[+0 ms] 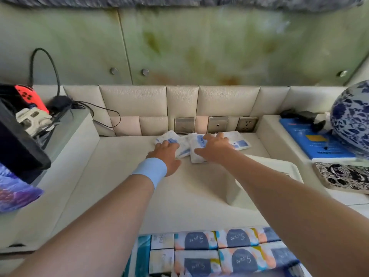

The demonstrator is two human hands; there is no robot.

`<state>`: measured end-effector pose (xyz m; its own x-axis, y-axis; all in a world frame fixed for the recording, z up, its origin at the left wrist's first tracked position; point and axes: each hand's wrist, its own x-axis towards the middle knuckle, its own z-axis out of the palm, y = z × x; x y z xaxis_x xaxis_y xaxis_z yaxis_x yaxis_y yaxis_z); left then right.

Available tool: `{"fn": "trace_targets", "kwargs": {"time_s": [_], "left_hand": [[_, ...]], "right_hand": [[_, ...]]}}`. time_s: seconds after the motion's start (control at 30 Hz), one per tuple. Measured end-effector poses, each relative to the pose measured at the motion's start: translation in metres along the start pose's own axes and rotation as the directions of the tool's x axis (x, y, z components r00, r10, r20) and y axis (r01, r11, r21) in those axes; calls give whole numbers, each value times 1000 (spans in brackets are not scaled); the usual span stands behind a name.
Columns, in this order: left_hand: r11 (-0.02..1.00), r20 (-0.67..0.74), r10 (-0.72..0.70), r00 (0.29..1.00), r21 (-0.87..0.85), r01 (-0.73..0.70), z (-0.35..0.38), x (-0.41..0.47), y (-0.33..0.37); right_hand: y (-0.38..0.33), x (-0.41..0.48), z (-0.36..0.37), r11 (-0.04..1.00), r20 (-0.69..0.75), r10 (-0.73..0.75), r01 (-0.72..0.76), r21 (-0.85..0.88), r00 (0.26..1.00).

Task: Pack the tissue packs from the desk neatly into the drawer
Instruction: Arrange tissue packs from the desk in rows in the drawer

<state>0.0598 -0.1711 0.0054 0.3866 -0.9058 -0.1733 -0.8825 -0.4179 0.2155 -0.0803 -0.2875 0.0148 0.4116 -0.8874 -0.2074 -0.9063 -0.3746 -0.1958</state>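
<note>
Several white-and-blue tissue packs lie in a loose heap at the back of the cream desk, under the wall sockets. My left hand, with a light blue wristband, lies on the left packs with its fingers curled over one. My right hand is spread on top of the middle pack, thumb at its left side. Another pack lies flat to the right of that hand. At the bottom the open drawer holds several colourful tissue packs in tidy rows.
A raised shelf on the left carries a game controller, cables and a dark device. On the right are a blue booklet, a blue-and-white vase and a patterned phone. A cream flap stands up on the desk.
</note>
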Motion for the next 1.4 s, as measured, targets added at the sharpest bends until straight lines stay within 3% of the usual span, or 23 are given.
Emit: {"fn": "trace_targets", "kwargs": {"time_s": [0.17,0.3,0.47,0.67,0.87,1.13,1.3,1.4], "left_hand": [[998,-86,-6,996,-66,0,14,34,-5],[987,-108,-16,994,-161,-1,19,52,-7],[996,-47,-31,998,-87,27,19,70,-16],[995,182,-73,980,86,58,26,68,-31],[988,220,-3,976,153,-32,17,21,-42],[986,224,-22,974,164,-16,27,-56,-46],[965,221,-89,971,262,29,21,-79,-42],[959,114,-35,993,283,1,21,-84,-34]], "right_hand": [[-3,42,2,987,152,149,-137,-83,977],[0,43,13,987,245,160,-147,-70,956],[-6,42,29,994,222,67,-45,-103,973],[-16,13,52,993,196,-100,110,-44,976],[-23,-29,57,964,225,-225,250,-88,948],[-42,-96,75,926,288,-325,365,-95,901],[-58,-113,60,934,199,-343,355,-30,918],[-59,-109,51,967,-45,-250,252,33,967]]}}
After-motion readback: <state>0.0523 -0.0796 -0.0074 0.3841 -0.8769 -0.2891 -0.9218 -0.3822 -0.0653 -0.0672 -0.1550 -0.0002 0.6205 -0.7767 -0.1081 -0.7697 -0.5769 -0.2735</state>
